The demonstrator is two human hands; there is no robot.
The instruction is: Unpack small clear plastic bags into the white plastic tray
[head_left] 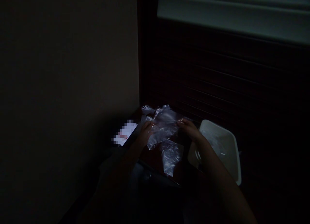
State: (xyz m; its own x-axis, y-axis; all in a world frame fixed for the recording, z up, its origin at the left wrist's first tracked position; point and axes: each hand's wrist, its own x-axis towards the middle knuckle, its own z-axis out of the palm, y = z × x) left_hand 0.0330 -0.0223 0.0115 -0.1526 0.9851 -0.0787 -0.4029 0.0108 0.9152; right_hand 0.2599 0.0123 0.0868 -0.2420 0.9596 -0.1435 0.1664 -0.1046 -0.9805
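Observation:
Between my two hands a clear plastic bag [167, 118] is stretched out over a dark surface. My left hand [146, 131] grips its left side, with the fingers closed. At the right end, my right hand [187, 124] pinches the bag's edge between thumb and fingers. Below and behind it lie several more thin clear bags, crumpled together; one crumpled bag [171, 156] is nearest to me, and another [147, 109] lies at the back. The light is very dim, so the finger details are hard to make out.
A white plastic bin [237, 153] with clear plastic inside stands at the right, partly behind my right forearm. A lit screen [126, 133], blurred out, is at the left. A pale wall [97, 72] rises on the left, and dark slatted panelling [218, 72] at the back.

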